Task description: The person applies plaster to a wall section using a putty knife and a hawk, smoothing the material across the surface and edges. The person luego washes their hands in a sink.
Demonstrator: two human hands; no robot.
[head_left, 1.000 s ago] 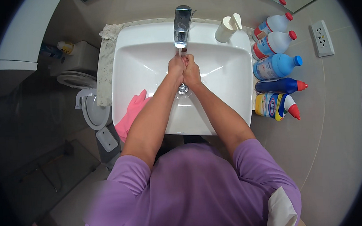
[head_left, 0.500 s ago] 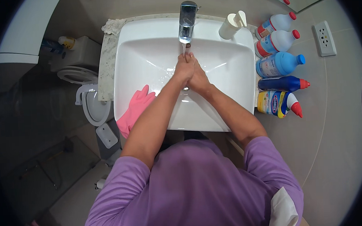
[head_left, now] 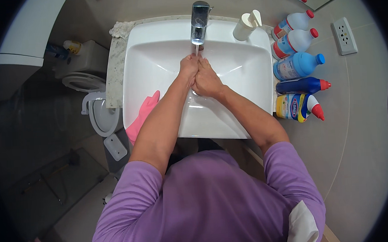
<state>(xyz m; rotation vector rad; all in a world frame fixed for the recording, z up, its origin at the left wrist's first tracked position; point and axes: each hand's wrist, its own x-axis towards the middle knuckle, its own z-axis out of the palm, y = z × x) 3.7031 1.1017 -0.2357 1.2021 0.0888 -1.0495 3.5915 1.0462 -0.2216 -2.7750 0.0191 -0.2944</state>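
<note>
Water runs in a thin stream from the chrome faucet (head_left: 200, 24) onto my two hands, pressed together over the white sink (head_left: 151, 62). My left hand (head_left: 188, 67) has its knuckles up under the stream, its fingers mostly hidden where the hands meet. Against it lies my right hand (head_left: 207, 80), back upward, with the fingers stretched toward the faucet. Neither hand shows any object in it. Beside my left forearm, a pink rubber glove (head_left: 144, 115) hangs over the sink's front left rim.
A white pump dispenser (head_left: 245, 27) stands on the sink's back right corner. Several cleaning bottles line the right side, among them a light blue bottle (head_left: 297, 66) and a dark blue one (head_left: 299, 86). Left are a crumpled white cloth (head_left: 121, 30) and a toilet (head_left: 102, 115).
My hands have shifted against each other under the water. The left has slid slightly left and up, and the right now shows more of its back and fingers.
</note>
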